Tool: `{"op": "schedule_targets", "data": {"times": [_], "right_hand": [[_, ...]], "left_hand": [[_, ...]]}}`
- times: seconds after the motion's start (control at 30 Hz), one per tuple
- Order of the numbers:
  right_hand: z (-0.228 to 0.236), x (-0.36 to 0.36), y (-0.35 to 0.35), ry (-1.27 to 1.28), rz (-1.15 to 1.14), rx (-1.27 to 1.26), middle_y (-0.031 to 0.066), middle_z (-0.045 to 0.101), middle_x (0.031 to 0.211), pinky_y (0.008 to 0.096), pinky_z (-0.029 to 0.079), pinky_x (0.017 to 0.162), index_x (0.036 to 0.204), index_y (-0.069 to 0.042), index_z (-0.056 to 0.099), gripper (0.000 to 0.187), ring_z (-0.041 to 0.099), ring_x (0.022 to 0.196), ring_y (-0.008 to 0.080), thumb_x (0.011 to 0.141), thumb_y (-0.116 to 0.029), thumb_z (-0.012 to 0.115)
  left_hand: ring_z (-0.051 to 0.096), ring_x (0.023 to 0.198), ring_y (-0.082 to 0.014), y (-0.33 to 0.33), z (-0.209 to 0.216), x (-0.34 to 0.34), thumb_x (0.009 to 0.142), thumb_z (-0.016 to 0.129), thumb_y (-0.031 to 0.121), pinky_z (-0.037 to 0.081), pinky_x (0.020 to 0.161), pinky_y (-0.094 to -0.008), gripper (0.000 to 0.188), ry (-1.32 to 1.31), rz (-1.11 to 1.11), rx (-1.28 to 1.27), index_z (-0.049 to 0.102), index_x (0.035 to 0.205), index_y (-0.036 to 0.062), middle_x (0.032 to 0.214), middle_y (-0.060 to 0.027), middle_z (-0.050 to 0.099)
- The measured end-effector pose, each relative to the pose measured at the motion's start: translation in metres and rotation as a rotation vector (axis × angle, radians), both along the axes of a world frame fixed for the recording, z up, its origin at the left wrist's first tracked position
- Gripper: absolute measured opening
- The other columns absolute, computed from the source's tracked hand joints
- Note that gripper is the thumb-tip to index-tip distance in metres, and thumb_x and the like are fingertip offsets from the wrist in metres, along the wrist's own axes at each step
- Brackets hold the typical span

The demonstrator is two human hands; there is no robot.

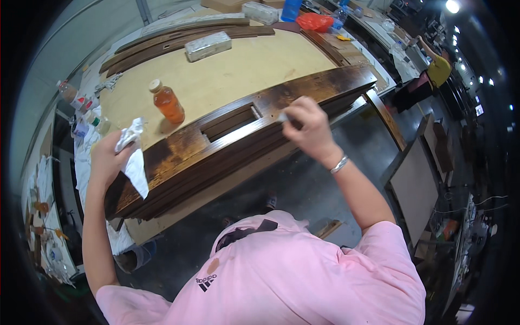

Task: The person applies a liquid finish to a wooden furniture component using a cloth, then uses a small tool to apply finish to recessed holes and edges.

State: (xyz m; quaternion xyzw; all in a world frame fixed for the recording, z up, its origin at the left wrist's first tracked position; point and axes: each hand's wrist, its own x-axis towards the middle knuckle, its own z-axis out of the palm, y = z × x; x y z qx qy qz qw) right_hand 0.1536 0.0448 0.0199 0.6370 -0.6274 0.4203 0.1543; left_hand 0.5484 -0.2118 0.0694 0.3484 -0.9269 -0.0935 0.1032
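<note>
My left hand is closed around a crumpled white cloth, whose lower corner hangs over the left end of a dark brown, glossy wooden board. That board has a rectangular cut-out and tops a stack of similar boards at the table's near edge. Above it, just right of the cut-out, my right hand is curled with fingers pinched on a small pale piece, slightly blurred, whose kind I cannot make out. Behind the board stands a capped clear bottle of orange-brown liquid.
On the pale tabletop lie a wrapped block and long brown wooden strips. A red plastic bag sits at the far edge. Plastic bottles stand at left. Panels lean at right; another person stands farther off.
</note>
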Motion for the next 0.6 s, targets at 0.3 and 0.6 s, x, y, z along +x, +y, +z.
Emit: {"op": "schedule_targets", "data": {"times": [0.3, 0.6], "right_hand": [[0.022, -0.111, 0.009, -0.512, -0.283, 0.093, 0.0038, 0.065, 0.08, 0.0313, 0.05, 0.066, 0.087, 0.001, 0.072, 0.014, 0.062, 0.069, 0.0162, 0.081, -0.012, 0.074], [0.019, -0.062, -0.089, -0.852, 0.329, 0.48, -0.0011, 0.064, 0.076, 0.024, 0.042, 0.062, 0.092, -0.001, 0.072, 0.022, 0.053, 0.069, 0.005, 0.085, -0.021, 0.073]], "left_hand": [[0.066, 0.097, -0.0137, 0.068, 0.04, -0.032, 0.086, 0.061, -0.006, 0.051, 0.089, -0.0283, 0.038, 0.643, 0.052, -0.054, 0.063, 0.123, 0.0046, 0.109, -0.0076, 0.07], [0.057, 0.128, -0.0282, 0.146, -0.037, -0.13, 0.075, 0.074, 0.009, 0.045, 0.106, -0.0513, 0.051, 0.147, -0.265, -0.387, 0.064, 0.125, 0.0106, 0.135, -0.0105, 0.063]]}}
